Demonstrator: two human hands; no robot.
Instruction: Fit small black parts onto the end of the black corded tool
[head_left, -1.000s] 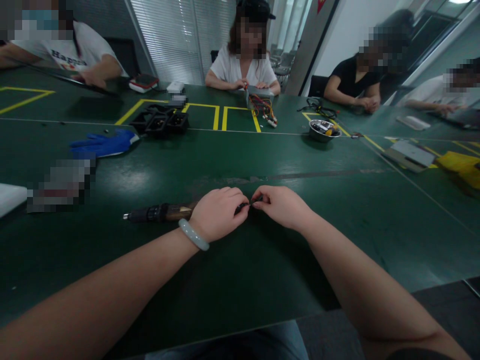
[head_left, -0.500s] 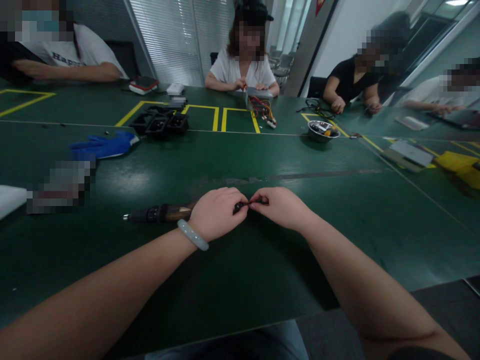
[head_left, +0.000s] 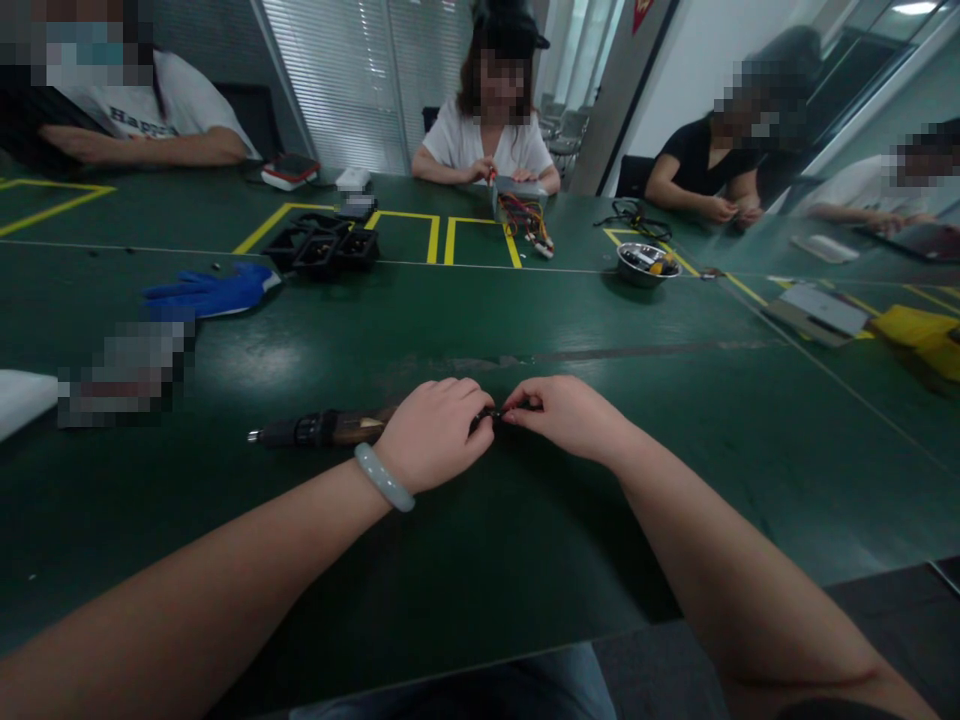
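Hands (head_left: 499,425) barely shifted; screwdriver (head_left: 322,429) lies crosswise, tip left.

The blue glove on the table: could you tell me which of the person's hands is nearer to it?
Left. The left hand lies nearer the blue glove; the right hand is farther right.

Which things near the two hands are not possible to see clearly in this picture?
- Head view: the small dark part pinched between the left hand and the right hand is too small and mostly covered by fingertips.
- Head view: the near end of the dark tool is hidden behind the left hand.
- Head view: an object left of the tool is blurred out.
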